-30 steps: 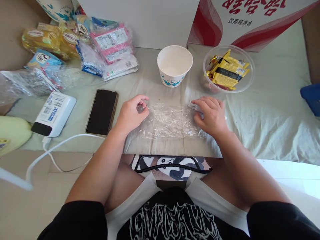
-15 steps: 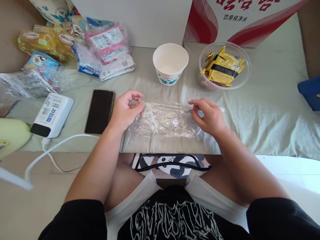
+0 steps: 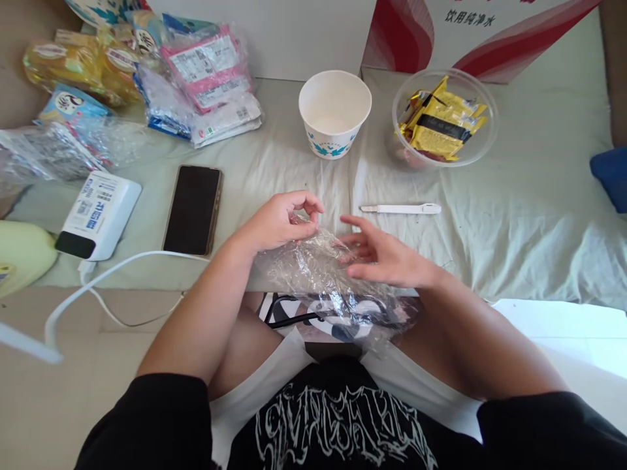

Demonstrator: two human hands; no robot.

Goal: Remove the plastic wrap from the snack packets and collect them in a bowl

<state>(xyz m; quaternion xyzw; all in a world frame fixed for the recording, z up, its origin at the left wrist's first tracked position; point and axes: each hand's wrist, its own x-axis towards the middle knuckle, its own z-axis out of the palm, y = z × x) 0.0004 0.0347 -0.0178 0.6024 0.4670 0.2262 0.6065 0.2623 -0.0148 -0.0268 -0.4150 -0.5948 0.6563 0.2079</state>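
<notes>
There are two hands, a left hand [image 3: 279, 222] and a right hand [image 3: 386, 258], one clear plastic bag [image 3: 318, 267], one paper cup [image 3: 334, 114], one clear bowl [image 3: 482, 140] of yellow sachets, one phone [image 3: 192, 209], one white pen [image 3: 400, 209] and one power bank [image 3: 98, 214].

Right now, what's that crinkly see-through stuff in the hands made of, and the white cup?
The clear sheet looks like thin plastic film: glossy, wrinkled, see-through, pinched by the left hand with the right hand against it. The white cup seems to be paper: matte, with a rolled rim and printed blue leaves.
</notes>
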